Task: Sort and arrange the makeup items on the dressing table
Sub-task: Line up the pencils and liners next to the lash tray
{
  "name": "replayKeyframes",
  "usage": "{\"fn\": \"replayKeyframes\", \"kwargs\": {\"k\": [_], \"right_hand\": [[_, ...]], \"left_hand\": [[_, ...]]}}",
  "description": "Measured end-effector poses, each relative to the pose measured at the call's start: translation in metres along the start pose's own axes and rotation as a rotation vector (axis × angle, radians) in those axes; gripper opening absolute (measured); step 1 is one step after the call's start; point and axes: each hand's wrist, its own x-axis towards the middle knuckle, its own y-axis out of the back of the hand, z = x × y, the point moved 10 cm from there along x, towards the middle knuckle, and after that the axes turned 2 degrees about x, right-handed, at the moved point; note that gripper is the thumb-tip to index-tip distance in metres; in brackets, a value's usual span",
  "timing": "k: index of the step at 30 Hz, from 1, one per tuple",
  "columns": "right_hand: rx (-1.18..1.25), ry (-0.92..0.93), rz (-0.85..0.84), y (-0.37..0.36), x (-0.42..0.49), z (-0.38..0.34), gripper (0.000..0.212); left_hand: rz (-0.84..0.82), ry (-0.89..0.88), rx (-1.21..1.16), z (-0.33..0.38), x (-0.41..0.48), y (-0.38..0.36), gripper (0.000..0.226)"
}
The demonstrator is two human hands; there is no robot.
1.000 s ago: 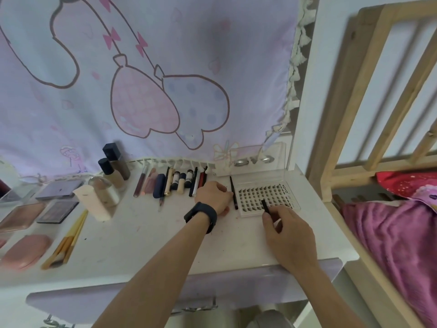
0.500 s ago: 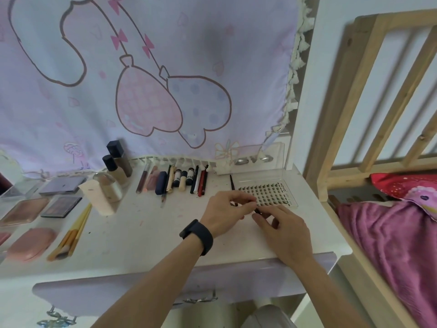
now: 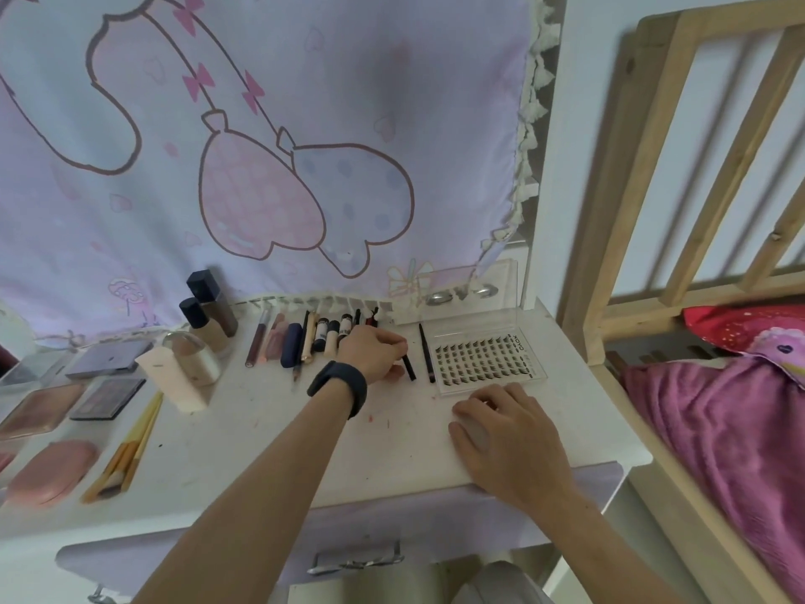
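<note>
My left hand [image 3: 375,354], with a dark band at the wrist, pinches a short black pencil [image 3: 409,369] whose tip rests on the white table [image 3: 270,433]. A thin dark liner [image 3: 427,353] lies just right of it. Beside that sits a clear lash tray [image 3: 488,359] with rows of lashes. My right hand [image 3: 505,433] lies flat on the table in front of the tray, fingers loosely curled, holding nothing. A row of pencils and tubes [image 3: 313,337] lies left of my left hand.
Two foundation bottles [image 3: 209,311], a domed jar [image 3: 191,355], a white sponge block [image 3: 174,381], palettes [image 3: 109,377], a pink compact [image 3: 48,473] and yellow brushes [image 3: 130,446] fill the left side. A wooden bed frame [image 3: 653,167] with pink bedding [image 3: 740,429] stands right.
The short black pencil passed from my right hand to my left. My left hand carried it left, to the spot beside the thin liner. My right hand dropped flat on the table.
</note>
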Motion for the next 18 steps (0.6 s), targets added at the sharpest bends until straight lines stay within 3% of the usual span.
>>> {"fn": "replayKeyframes", "kwargs": {"k": [18], "right_hand": [[-0.001, 0.021, -0.016, -0.002, -0.001, -0.002, 0.019]], "left_hand": [[0.045, 0.024, -0.007, 0.002, 0.004, -0.021, 0.016]]}}
